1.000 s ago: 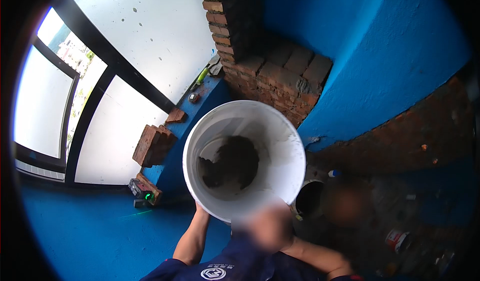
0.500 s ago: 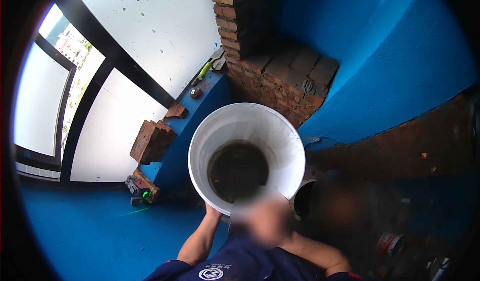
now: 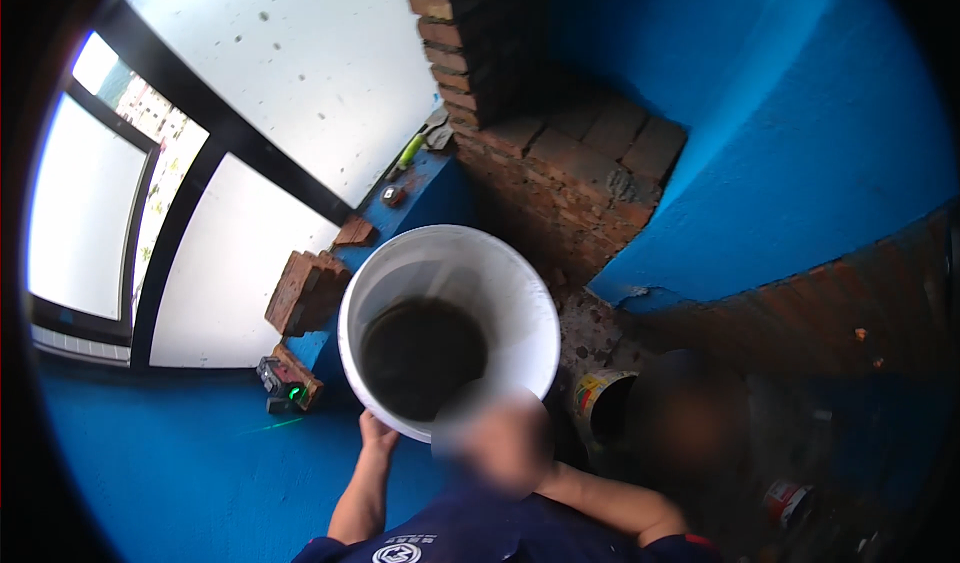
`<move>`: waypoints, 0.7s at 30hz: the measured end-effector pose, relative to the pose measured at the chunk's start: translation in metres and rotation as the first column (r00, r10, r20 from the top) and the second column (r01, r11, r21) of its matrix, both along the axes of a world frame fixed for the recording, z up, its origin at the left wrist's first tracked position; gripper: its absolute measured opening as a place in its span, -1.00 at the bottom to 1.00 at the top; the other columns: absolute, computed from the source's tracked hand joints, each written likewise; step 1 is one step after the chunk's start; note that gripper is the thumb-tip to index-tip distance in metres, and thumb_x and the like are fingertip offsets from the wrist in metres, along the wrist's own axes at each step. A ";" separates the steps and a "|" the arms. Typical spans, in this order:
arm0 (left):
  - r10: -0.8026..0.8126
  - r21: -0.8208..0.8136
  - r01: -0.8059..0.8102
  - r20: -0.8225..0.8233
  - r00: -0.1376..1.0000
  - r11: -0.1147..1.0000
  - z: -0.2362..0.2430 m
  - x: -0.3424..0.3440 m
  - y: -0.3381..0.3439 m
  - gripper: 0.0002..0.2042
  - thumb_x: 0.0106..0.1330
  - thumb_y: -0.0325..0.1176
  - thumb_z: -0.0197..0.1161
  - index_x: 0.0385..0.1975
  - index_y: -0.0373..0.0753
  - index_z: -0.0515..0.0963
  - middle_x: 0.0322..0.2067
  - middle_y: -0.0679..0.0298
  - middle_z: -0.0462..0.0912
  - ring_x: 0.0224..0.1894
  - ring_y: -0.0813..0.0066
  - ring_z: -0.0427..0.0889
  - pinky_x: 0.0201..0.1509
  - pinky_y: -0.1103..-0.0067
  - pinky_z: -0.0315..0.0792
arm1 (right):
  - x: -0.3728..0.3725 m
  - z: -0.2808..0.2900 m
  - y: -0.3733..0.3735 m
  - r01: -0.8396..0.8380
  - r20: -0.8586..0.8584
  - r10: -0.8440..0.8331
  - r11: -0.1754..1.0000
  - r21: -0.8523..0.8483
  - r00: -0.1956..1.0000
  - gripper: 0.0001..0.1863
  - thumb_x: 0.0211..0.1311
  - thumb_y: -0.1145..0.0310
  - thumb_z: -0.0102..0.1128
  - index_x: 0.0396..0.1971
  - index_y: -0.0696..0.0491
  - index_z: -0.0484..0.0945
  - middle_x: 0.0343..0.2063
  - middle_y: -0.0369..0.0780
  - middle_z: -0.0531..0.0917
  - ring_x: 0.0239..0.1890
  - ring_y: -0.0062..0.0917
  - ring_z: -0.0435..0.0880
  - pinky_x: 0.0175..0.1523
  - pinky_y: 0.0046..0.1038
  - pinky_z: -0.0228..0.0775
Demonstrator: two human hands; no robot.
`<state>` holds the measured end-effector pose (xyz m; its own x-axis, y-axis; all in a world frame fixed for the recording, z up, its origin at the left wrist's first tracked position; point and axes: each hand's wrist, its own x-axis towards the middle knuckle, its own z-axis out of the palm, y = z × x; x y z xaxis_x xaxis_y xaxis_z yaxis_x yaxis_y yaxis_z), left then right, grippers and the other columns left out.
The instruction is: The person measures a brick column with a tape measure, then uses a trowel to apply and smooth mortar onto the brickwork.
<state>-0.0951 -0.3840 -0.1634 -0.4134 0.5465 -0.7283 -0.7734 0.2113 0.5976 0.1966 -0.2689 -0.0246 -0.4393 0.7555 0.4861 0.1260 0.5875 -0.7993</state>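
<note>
A large white bucket (image 3: 520, 323) is held up in front of my body, its open mouth facing me. Dark liquid or wet material (image 3: 425, 358) lies at its bottom; I cannot tell which. My left hand (image 3: 378, 431) grips the bucket's near left side below the rim, partly hidden by it. My right hand (image 3: 512, 448) is at the bucket's near right edge, but it is blurred and its fingers do not show.
Loose bricks (image 3: 305, 293) and a laser level (image 3: 282, 385) with a green light stand on the blue ledge (image 3: 425, 183) by the window. Ahead is a brick structure (image 3: 570, 183). An open container (image 3: 600, 403) and another can (image 3: 787, 503) are at right, beside a blurred patch (image 3: 695, 413).
The bucket and both hands have moved left. More of the floor and the open container now shows on the right of the bucket. The view has shifted slightly.
</note>
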 end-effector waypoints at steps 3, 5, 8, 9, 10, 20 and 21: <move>-0.057 -0.466 -0.029 -0.170 0.984 0.884 0.038 -0.048 -0.014 -0.41 0.19 0.14 -0.02 0.10 -0.15 0.23 0.04 0.11 0.38 0.11 0.13 0.31 0.13 0.09 0.15 | -0.017 -0.032 0.020 -0.025 -0.215 0.007 0.997 -0.080 0.977 -0.89 0.03 0.49 0.09 -0.63 0.11 0.40 -0.64 -0.19 0.42 -0.58 -0.36 0.38 -0.44 -0.40 0.17; -0.214 -0.487 -0.014 -0.410 0.886 0.873 0.103 -0.036 0.002 -0.41 0.17 0.18 0.02 0.01 -0.18 0.26 -0.06 0.13 0.44 -0.03 0.20 0.41 -0.01 0.18 0.27 | -0.010 -0.021 0.056 -0.031 -0.117 -0.013 0.930 -0.365 0.993 -0.81 0.14 0.30 0.12 -0.53 0.10 0.47 -0.54 -0.23 0.43 -0.44 -0.47 0.43 -0.34 -0.46 0.23; -0.253 -0.325 0.007 -0.723 0.644 0.946 0.164 -0.026 0.051 -0.64 0.22 -0.04 0.12 -0.28 -0.25 0.32 -0.38 0.26 0.46 -0.35 0.52 0.43 -0.29 0.53 0.34 | -0.006 -0.032 0.121 -0.042 -0.259 -0.158 0.777 -0.628 0.953 -0.76 0.14 0.23 0.16 -0.50 0.11 0.48 -0.51 -0.29 0.45 -0.44 -0.56 0.44 -0.33 -0.50 0.28; -0.245 -0.250 0.065 -0.808 0.536 0.966 0.180 -0.029 0.060 -0.70 0.24 -0.13 0.14 -0.37 -0.26 0.32 -0.47 0.32 0.44 -0.44 0.61 0.40 -0.36 0.64 0.32 | -0.002 -0.029 0.143 -0.007 -0.263 -0.219 0.756 -0.655 0.940 -0.75 0.14 0.23 0.16 -0.51 0.12 0.47 -0.52 -0.30 0.46 -0.48 -0.59 0.44 -0.34 -0.52 0.29; -0.199 -0.170 0.103 -0.869 0.454 0.980 0.201 -0.013 0.087 -0.76 0.25 -0.22 0.14 -0.44 -0.26 0.32 -0.53 0.37 0.39 -0.50 0.69 0.31 -0.44 0.73 0.24 | 0.003 -0.037 0.165 -0.024 -0.370 -0.304 0.744 -0.668 0.878 -0.76 0.13 0.22 0.18 -0.54 0.08 0.46 -0.58 -0.34 0.45 -0.57 -0.64 0.39 -0.41 -0.60 0.26; -0.020 -0.140 0.561 -0.977 -0.214 0.816 0.380 0.165 0.374 -0.80 0.15 -0.36 0.20 -0.41 -0.29 0.32 -0.57 0.35 0.33 -0.53 0.65 0.28 -0.47 0.69 0.25 | 0.120 -0.027 0.341 -0.051 -0.722 -0.626 0.744 -0.666 0.295 -0.61 0.27 0.15 -0.06 0.00 0.06 0.36 -0.10 -0.25 0.45 -0.08 -0.52 0.41 0.03 -0.48 0.23; -0.031 -0.198 0.558 -0.955 -0.294 0.806 0.392 0.173 0.397 -0.81 0.15 -0.37 0.20 -0.40 -0.30 0.33 -0.56 0.32 0.36 -0.52 0.62 0.33 -0.45 0.66 0.30 | 0.114 -0.016 0.341 -0.091 -0.769 -0.607 0.771 -0.631 0.200 -0.58 0.29 0.13 -0.10 0.03 0.06 0.31 -0.05 -0.25 0.41 -0.02 -0.51 0.37 0.08 -0.46 0.19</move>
<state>0.0780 0.0129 0.2290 -0.1378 0.8838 0.4470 0.8092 -0.1597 0.5654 0.3108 0.0716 -0.0402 0.3178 0.9439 -0.0904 -0.8078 0.2196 -0.5471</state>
